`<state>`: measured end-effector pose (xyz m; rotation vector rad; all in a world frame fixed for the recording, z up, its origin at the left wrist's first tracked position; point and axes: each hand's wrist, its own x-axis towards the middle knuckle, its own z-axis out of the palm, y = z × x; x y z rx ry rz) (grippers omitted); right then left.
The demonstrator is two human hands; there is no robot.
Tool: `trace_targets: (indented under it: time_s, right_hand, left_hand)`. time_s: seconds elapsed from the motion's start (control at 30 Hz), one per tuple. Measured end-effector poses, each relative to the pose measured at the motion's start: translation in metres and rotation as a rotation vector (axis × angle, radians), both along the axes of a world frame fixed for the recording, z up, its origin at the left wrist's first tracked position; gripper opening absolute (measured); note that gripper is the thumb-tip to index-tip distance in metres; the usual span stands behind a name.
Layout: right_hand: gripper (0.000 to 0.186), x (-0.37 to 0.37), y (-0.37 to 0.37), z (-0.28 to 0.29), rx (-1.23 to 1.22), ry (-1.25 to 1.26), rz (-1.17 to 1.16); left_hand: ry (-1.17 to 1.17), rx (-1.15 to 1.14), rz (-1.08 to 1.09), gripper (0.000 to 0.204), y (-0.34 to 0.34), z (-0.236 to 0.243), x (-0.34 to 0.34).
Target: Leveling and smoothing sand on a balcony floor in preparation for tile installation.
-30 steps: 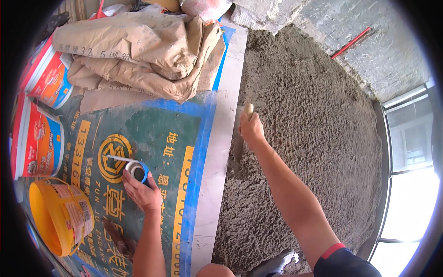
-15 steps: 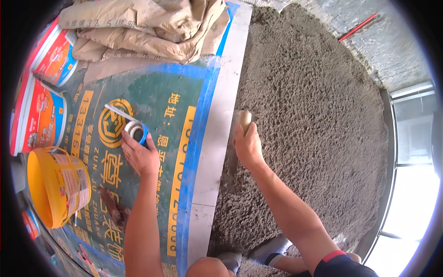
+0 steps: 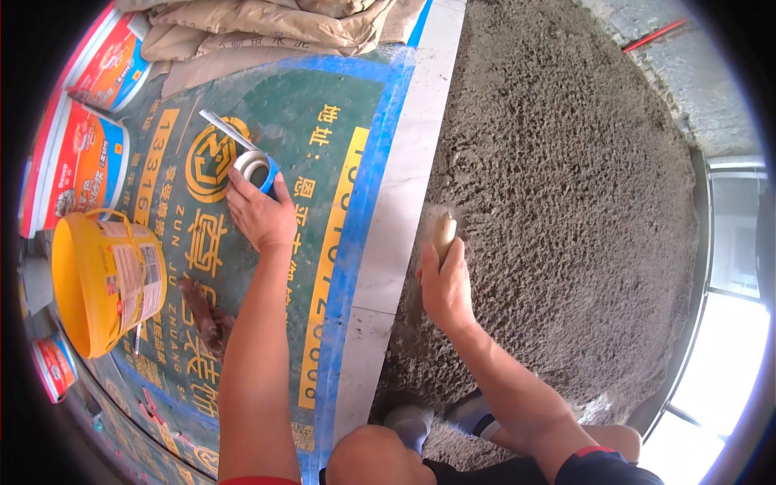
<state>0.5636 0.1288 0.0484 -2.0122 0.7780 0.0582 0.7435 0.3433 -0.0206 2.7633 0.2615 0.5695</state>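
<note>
My left hand (image 3: 265, 212) is curled around a blue tape roll with a pale core (image 3: 257, 167), over the green floor sheet (image 3: 267, 105). A narrow white strip (image 3: 229, 129) sticks out past the roll, away from me; I cannot tell whether it is joined to it. My right hand (image 3: 447, 287) grips the pale wooden handle of a trowel (image 3: 444, 234) at the left edge of the rough grey mortar bed (image 3: 558, 218), beside the white stone strip (image 3: 396, 218). The hand and mortar hide most of the trowel's blade.
A yellow bucket (image 3: 141, 275) lies tipped at the left, below red-and-blue pails (image 3: 85, 162). Brown paper sacks (image 3: 267, 24) are heaped at the far left. Brown gloves or rags (image 3: 206, 319) rest on the sheet. A red rod (image 3: 655, 35) lies far right, and a window (image 3: 727, 339) stands at the right.
My right hand has drawn the trowel nearer to me along the mortar's edge. My left hand stays at the tape roll. The whole view has shifted, so the scene sits higher.
</note>
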Motion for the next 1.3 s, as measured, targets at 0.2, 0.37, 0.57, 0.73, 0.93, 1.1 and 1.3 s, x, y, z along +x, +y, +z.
trace_targets:
  time_s: [0.2,0.37,0.57,0.73,0.93,1.1,1.3]
  right_hand:
    - [0.031,-0.046,0.030,-0.005,-0.139,-0.025,0.000]
    - [0.037,-0.073,0.053,0.006,-0.116,0.014,0.004]
    - [0.052,-0.086,0.061,0.024,-0.001,0.053,-0.025]
    - [0.057,-0.118,0.075,0.027,0.100,0.171,-0.036]
    - [0.039,-0.170,0.080,0.050,0.274,0.114,-0.036]
    - [0.053,-0.169,0.082,0.057,0.422,0.068,0.309]
    - [0.051,-0.150,0.075,0.051,0.610,-0.013,0.632]
  left_hand:
    - [0.006,-0.015,0.004,0.085,-0.003,-0.001,0.000]
    - [-0.019,0.040,-0.008,0.084,-0.001,-0.005,0.001]
    - [-0.019,0.048,0.009,0.085,-0.001,-0.007,0.002]
    - [-0.015,0.051,0.007,0.084,-0.001,-0.007,0.002]
    - [-0.045,0.040,-0.022,0.084,0.001,-0.004,0.002]
    - [-0.080,-0.091,-0.087,0.085,0.006,-0.008,0.004]
    - [-0.047,-0.399,-0.270,0.092,0.027,-0.007,0.008]
